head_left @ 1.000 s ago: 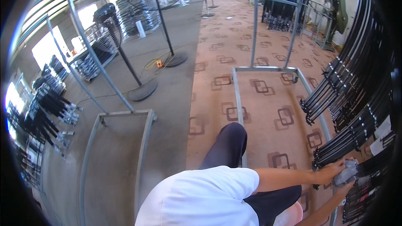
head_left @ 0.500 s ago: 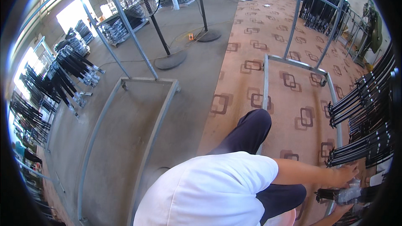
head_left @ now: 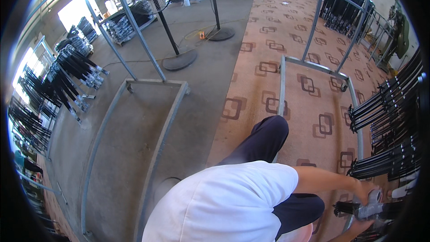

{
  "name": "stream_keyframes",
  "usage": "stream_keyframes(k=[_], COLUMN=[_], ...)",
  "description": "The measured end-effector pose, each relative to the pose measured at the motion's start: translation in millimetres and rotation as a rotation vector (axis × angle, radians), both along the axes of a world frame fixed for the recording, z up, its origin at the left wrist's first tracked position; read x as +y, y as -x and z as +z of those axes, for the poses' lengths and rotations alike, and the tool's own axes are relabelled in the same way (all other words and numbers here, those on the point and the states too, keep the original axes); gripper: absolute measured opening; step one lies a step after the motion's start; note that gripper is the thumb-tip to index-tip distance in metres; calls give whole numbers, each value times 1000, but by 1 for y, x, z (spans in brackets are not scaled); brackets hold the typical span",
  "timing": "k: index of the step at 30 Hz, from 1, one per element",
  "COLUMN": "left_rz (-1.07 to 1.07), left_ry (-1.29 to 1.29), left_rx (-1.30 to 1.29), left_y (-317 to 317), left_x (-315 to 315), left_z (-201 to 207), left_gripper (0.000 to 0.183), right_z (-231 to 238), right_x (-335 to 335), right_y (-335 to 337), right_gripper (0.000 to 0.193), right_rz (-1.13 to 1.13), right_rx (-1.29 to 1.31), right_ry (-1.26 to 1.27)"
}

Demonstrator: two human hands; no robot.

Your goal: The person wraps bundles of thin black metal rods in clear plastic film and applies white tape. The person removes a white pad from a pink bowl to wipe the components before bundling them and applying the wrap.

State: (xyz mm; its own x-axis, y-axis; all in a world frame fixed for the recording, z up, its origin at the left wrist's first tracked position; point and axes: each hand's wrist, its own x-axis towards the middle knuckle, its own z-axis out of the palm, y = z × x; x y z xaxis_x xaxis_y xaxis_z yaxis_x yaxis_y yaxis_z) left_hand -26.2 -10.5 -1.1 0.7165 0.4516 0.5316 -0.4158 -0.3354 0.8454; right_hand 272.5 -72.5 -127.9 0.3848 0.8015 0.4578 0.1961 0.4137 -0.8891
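At the lower right, a bundle of thin black rods (head_left: 346, 208) lies sideways with clear film wrapped around its middle. My left hand (head_left: 365, 189) is closed around a roll of clear tape (head_left: 375, 196), right against the wrapped part. From below, my right hand (head_left: 363, 225) grips the bundle; its fingers are partly hidden beneath it. Just beyond my hands, more black rods (head_left: 380, 159) hang in rows along a metal rack.
Metal rack frames stand on the patterned floor (head_left: 322, 94) at right and the grey floor (head_left: 130, 152) at left. Film-wrapped black bundles (head_left: 78, 69) hang at far left. Fan stands with round bases (head_left: 179, 60) rise ahead. My knee (head_left: 273, 132) juts forward.
My left hand has moved down and slightly left onto the wrapped bundle, and the tape roll shows more plainly. My right hand stays under the bundle. The view has shifted slightly.
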Motion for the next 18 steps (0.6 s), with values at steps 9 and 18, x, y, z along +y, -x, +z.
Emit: stream_keyframes(k=[9, 18], left_rz=[-122, -171], left_ry=[508, 497], left_rx=[-7, -59], left_y=[28, 20], left_x=[33, 11], left_z=[-28, -3], left_gripper=[49, 56], right_z=[117, 142], right_x=[-21, -19], right_y=[191, 187], right_gripper=[33, 24], right_rz=[97, 115], right_rx=[332, 284], right_ry=[109, -70])
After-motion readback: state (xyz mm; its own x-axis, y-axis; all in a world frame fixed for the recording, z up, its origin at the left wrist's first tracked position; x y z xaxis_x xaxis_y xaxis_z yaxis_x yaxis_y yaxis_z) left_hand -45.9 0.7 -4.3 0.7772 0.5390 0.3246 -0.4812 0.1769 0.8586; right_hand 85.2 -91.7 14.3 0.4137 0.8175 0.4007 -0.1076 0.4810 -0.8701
